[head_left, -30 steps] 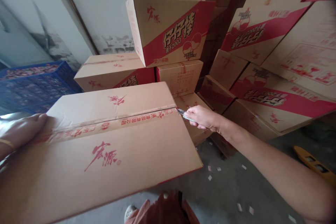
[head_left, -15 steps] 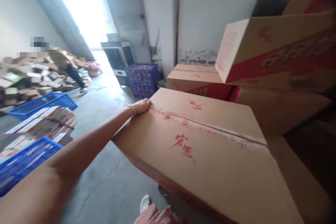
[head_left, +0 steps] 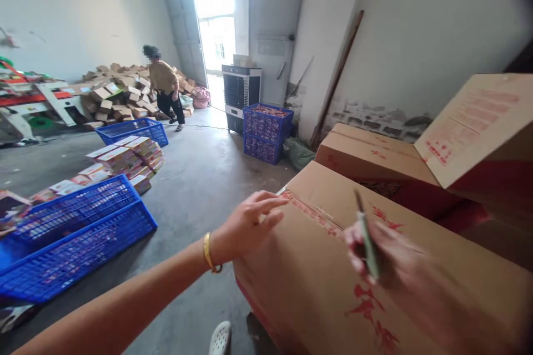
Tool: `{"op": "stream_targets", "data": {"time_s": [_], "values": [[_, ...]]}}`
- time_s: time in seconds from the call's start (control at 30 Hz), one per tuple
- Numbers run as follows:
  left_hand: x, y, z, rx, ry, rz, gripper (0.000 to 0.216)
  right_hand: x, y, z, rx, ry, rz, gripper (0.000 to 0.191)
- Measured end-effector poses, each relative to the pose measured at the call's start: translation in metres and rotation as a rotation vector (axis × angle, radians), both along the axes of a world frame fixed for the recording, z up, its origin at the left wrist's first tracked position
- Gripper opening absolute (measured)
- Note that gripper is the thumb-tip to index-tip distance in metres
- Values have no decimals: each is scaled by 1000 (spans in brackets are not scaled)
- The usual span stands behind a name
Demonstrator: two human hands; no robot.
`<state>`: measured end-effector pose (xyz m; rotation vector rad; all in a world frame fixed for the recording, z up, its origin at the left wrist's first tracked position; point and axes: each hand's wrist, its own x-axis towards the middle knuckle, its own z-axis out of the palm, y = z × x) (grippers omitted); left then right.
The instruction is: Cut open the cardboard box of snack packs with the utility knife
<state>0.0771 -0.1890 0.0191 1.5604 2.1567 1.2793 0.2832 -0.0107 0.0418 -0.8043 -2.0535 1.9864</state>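
Note:
A large cardboard box with red lettering stands in front of me, its top flaps shut. Printed tape runs along the seam between them. My left hand, a gold bracelet at its wrist, is open over the box's left end near the tape, fingers stretched out; whether they touch the cardboard I cannot tell. Over the seam, my right hand is closed round a knife with a pale green handle, its thin dark tip pointing up and away. Motion smears this hand and the knife.
More cardboard boxes stand to the right, one with a raised flap. Blue crates are stacked by an air cooler. On the left lie a long blue crate and bundled packs. A person walks near piled cartons.
The view has swung left. My left hand has come off the box's edge and opened. My right hand has come into view over the box with the knife.

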Motion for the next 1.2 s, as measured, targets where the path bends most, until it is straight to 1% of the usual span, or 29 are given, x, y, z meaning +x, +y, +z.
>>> {"op": "stream_targets", "data": {"time_s": [0.07,0.1,0.17,0.23,0.27,0.3,0.37,0.4,0.43,0.47,0.5,0.53,0.57,0.6,0.63,0.67,0.73,0.8,0.9,1.0,1.1,1.2], "values": [[5,8,4,90,-206,-126,41,-52,-35,1,-302,8,5,46],[5,11,5,102,-333,-164,40,-73,-51,-1,-420,-4,5,43],[2,12,2,90,-644,-185,38,-106,-75,-9,-568,-11,1,41],[-7,8,-3,55,-974,-172,37,-127,-89,-19,-633,3,3,46],[-13,6,-6,49,-1101,-164,37,-135,-93,-22,-643,9,12,51],[-19,5,-8,51,-1184,-158,39,-142,-95,-25,-639,10,32,56],[-35,5,-10,72,-1233,-142,40,-151,-92,-26,-575,-8,97,63],[-45,7,-10,106,-1224,-128,40,-155,-87,-25,-494,-34,138,65],[-56,11,-9,152,-1212,-111,40,-157,-80,-23,-360,-61,175,65],[-68,16,-9,196,-1201,-89,39,-158,-72,-21,-166,-86,197,62],[-80,22,-10,216,-1192,-69,38,-159,-61,-20,81,-103,187,57],[-93,28,-11,198,-1177,-57,35,-159,-49,-20,354,-109,141,50],[-104,35,-13,135,-1146,-60,30,-158,-37,-21,620,-101,65,43],[-113,42,-16,35,-1088,-77,26,-157,-24,-24,850,-80,-26,37],[-121,49,-19,-82,-1001,-99,22,-157,-11,-28,1034,-50,-119,33],[-126,55,-22,-199,-893,-128,21,-156,0,-34,1178,-21,-197,30],[-130,65,-26,-367,-662,-176,21,-155,18,-47,1381,16,-269,27],[-131,73,-26,-439,-480,-205,24,-155,27,-57,1505,18,-280,27],[-133,77,-20,-452,-344,-205,30,-155,28,-63,1575,13,-271,27],[-138,77,-15,-456,-297,-201,31,-156,25,-60,1597,32,-282,27],[-142,79,-13,-481,-280,-245,29,-156,26,-58,1600,30,-288,27],[-142,86,-11,-525,-258,-276,29,-156,28,-59,1603,22,-269,28]]}}
